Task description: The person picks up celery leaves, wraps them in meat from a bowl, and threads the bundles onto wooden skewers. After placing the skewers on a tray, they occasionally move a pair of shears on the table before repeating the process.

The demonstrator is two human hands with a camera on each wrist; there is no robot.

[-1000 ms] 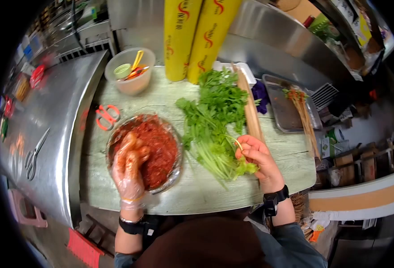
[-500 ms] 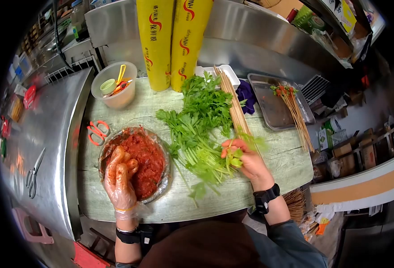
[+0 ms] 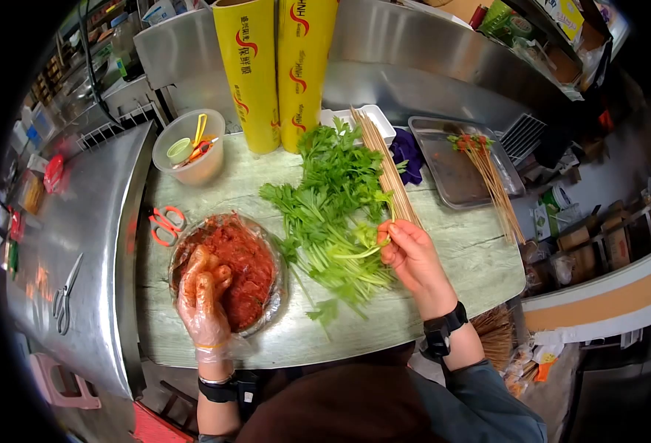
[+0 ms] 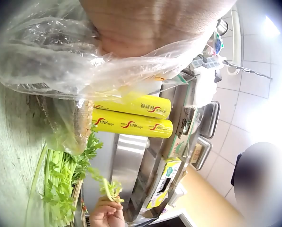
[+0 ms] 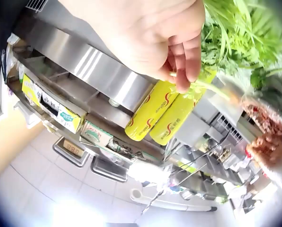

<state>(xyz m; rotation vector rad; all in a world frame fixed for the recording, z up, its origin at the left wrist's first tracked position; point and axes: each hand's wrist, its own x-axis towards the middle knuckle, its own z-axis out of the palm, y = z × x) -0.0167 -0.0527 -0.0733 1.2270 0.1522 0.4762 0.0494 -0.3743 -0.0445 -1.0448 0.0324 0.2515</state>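
Observation:
My left hand [image 3: 203,299], in a clear plastic glove smeared with red, rests at the left side of a plastic-lined bowl [image 3: 281,284] of red minced meat [image 3: 248,258]. Its fingers are loosely bent, with nothing seen between them. Over the stalk ends of a leafy green celery bunch [image 3: 333,192], my bare right hand [image 3: 416,264] pinches a thin celery sprig [image 3: 362,255] between thumb and fingers. The same sprig [image 4: 110,189] shows leafy in the left wrist view. Part of the left hand is hidden by the loose glove cuff [image 4: 126,71] there.
Wooden skewers [image 3: 384,162] lie right of the celery. A metal tray [image 3: 440,177] holds more skewers with red-green tips [image 3: 480,155]. Orange-handled scissors [image 3: 166,225] lie by the bowl. Behind stand two yellow film rolls [image 3: 248,81] and a plastic tub [image 3: 200,166] with utensils.
My right hand has shifted and turned, and the sprig it pinches now points left over the stalks. The left hand stays at the bowl. The head view has swung to the right.

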